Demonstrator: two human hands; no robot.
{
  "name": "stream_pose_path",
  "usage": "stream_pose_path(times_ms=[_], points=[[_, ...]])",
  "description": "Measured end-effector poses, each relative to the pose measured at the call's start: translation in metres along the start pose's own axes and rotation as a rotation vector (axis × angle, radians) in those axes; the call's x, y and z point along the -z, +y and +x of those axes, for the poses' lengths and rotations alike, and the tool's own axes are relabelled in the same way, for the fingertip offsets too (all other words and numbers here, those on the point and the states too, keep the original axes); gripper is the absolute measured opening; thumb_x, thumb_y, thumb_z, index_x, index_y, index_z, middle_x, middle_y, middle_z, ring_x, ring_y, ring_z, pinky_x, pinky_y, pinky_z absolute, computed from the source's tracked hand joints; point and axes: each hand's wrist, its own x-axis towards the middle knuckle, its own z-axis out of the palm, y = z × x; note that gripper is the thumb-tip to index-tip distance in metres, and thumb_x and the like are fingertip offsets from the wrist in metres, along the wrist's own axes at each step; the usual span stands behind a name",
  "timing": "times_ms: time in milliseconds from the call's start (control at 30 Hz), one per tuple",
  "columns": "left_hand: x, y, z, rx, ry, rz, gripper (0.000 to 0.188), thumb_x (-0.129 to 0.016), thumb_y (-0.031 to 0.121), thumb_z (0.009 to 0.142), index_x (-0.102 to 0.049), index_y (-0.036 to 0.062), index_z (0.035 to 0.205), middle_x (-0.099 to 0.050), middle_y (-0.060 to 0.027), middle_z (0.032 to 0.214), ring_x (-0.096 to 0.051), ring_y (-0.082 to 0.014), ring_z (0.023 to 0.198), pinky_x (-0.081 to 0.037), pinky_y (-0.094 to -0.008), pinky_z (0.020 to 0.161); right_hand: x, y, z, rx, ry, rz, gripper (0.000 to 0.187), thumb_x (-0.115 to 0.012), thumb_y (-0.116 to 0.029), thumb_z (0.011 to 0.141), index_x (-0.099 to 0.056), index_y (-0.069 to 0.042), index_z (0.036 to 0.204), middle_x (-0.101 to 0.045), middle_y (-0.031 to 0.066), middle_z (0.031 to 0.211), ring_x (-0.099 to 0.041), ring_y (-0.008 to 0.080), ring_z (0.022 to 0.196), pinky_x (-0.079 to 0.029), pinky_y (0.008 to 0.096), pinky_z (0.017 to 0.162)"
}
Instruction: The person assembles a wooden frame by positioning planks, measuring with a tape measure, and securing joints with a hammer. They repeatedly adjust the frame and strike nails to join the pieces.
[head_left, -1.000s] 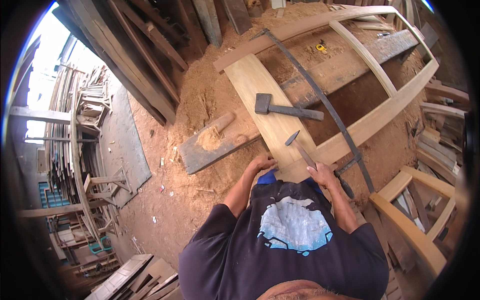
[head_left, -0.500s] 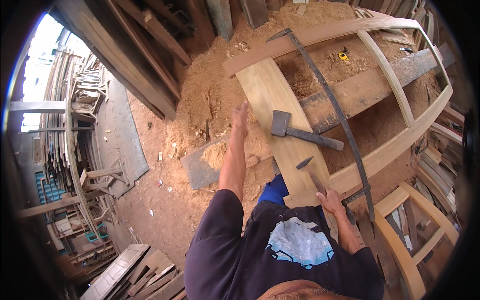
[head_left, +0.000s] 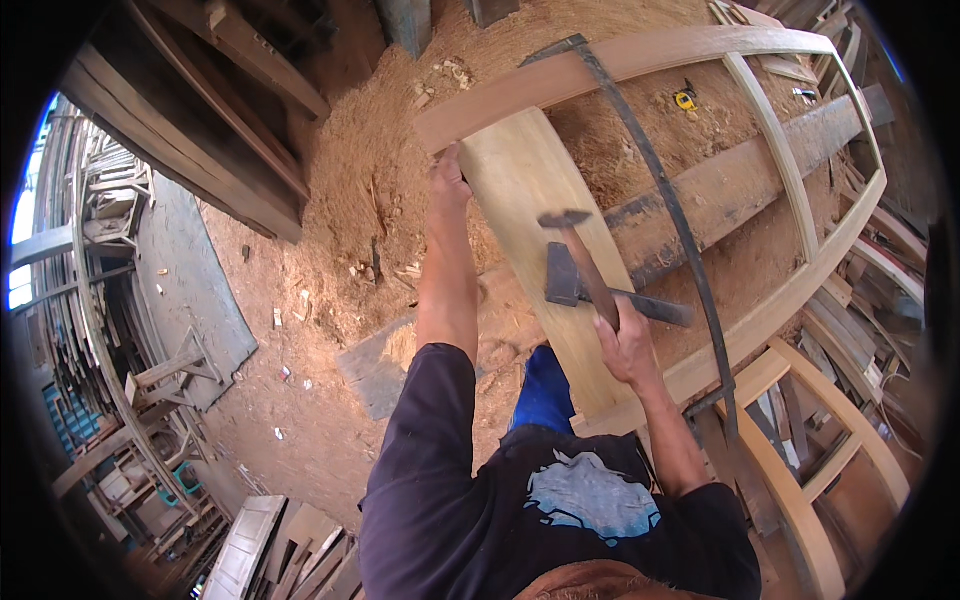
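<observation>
A large wooden frame (head_left: 690, 48) with one curved end lies across supports in front of me. A broad pale board (head_left: 530, 170) spans its near-left end. My left hand (head_left: 451, 177) is at the far left corner, where the board meets the brown rail; its fingers are closed against that edge, and what they hold, if anything, is hidden. In my right hand (head_left: 628, 345) is a hammer (head_left: 585, 265), gripped by its wooden handle, its dark head raised over the board. Beneath it, a heavy mallet (head_left: 563, 274) with a dark block head lies on the board.
A long dark bar clamp (head_left: 660, 180) crosses the frame. Under it runs a thick timber beam (head_left: 740, 185). A yellow tape measure (head_left: 685, 99) lies in the sawdust. Another wooden frame (head_left: 785, 480) stands at right; stacked lumber (head_left: 95, 240) lines the left.
My left hand has moved forward to the frame's far left corner and its fingers have closed. My right hand has lifted the hammer forward, up over the mallet. The view has shifted slightly.
</observation>
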Motion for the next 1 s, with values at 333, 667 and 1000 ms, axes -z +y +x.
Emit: stream_pose_path(times_ms=[333,667,1000], points=[[-0.009,-0.014,-0.008,-0.229,0.019,0.068,0.04,-0.07,0.021,0.092,-0.051,0.0025,0.122,-0.06,-0.0088,0.118,-0.058,-0.0214,0.106,-0.049,-0.0387,0.093,-0.048,-0.008,0.152,0.226,0.061,-0.17,0.049,-0.053,-0.023,0.096,-0.042,-0.009,0.142,-0.064,0.03,0.109,-0.062,0.0476,0.102,-0.05,0.0514,0.085],[-0.004,-0.021,-0.006,-0.309,-0.041,0.081,0.046,-0.075,0.027,0.089,-0.054,0.0017,0.122,-0.062,-0.0091,0.115,-0.059,-0.0198,0.103,-0.051,-0.0356,0.087,-0.059,-0.023,0.191,0.121,0.029,-0.249,0.05,-0.052,-0.027,0.097,-0.04,-0.012,0.144,-0.065,0.0264,0.106,-0.064,0.0451,0.095,-0.051,0.0516,0.083],[0.0,-0.024,0.005,-0.353,-0.027,0.159,0.03,-0.072,0.025,0.091,-0.058,0.0047,0.108,-0.064,-0.0046,0.103,-0.059,-0.0153,0.09,-0.05,-0.0319,0.08,-0.061,-0.021,0.188,-0.052,-0.152,-0.342,0.051,-0.051,-0.03,0.098,-0.043,-0.009,0.143,-0.065,0.0294,0.104,-0.064,0.0468,0.095,-0.049,0.0523,0.085]])
